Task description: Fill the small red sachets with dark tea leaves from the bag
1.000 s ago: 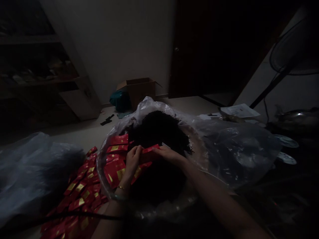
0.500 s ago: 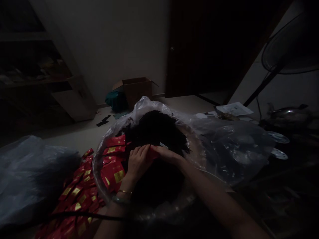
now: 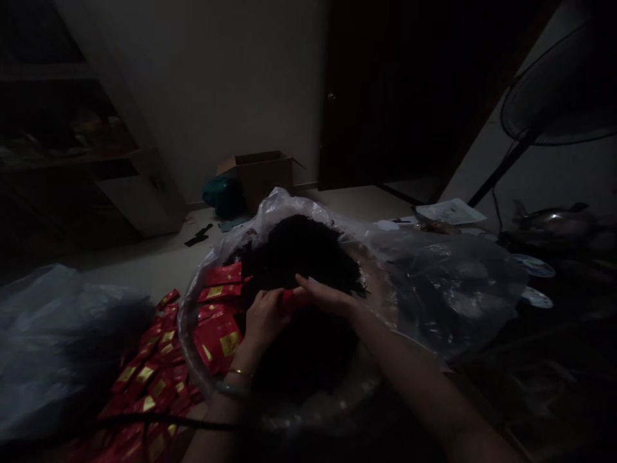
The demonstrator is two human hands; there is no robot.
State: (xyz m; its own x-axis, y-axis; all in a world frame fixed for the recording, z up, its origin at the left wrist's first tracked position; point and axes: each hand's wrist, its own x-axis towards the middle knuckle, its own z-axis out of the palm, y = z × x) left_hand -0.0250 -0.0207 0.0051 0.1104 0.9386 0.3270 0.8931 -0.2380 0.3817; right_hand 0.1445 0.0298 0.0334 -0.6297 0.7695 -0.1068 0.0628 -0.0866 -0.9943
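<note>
My left hand and my right hand meet over a heap of dark loose material that lies in a clear plastic bag. Both hands pinch a small red packet, of which only a sliver shows between the fingers. More red packets with gold labels lie inside the bag's left side. Several others are spread over the floor at the lower left. A bracelet sits on my left wrist.
Another clear plastic bag lies at the left. A cardboard box and a teal bundle stand by the far wall, near a wooden shelf. A standing fan, papers and a metal pot are at the right.
The red packet was held out flat between my hands; my fingers have since closed round it, so that little of it shows. The view shifted slightly.
</note>
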